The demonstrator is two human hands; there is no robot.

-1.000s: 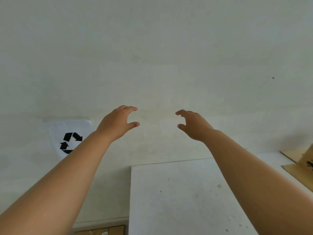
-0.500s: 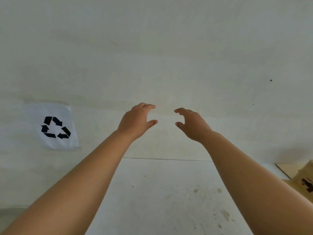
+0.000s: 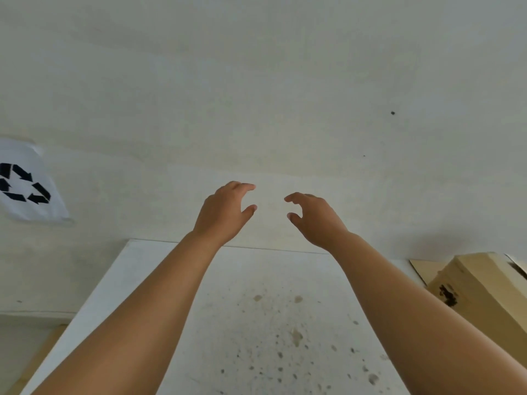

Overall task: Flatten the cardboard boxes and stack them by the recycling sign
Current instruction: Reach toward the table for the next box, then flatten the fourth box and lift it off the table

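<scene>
My left hand point(image 3: 225, 212) and my right hand point(image 3: 313, 219) are stretched out side by side above the far edge of a white table point(image 3: 256, 323), a small gap between them. Both hold nothing, with fingers curled and apart. A tan cardboard box point(image 3: 479, 292) with a black mark on its side stands at the table's right edge, cut off by the frame. The recycling sign point(image 3: 27, 185), a white sheet with black arrows, hangs on the wall at the far left.
A plain white wall point(image 3: 271, 95) fills the background behind the table. The tabletop is speckled with dark spots near me. A strip of brownish floor or cardboard point(image 3: 40, 352) shows at the lower left beside the table.
The view has swung to the right: the sign slid to the left edge and the box came further into view on the right. My hands drew closer together, still holding nothing.
</scene>
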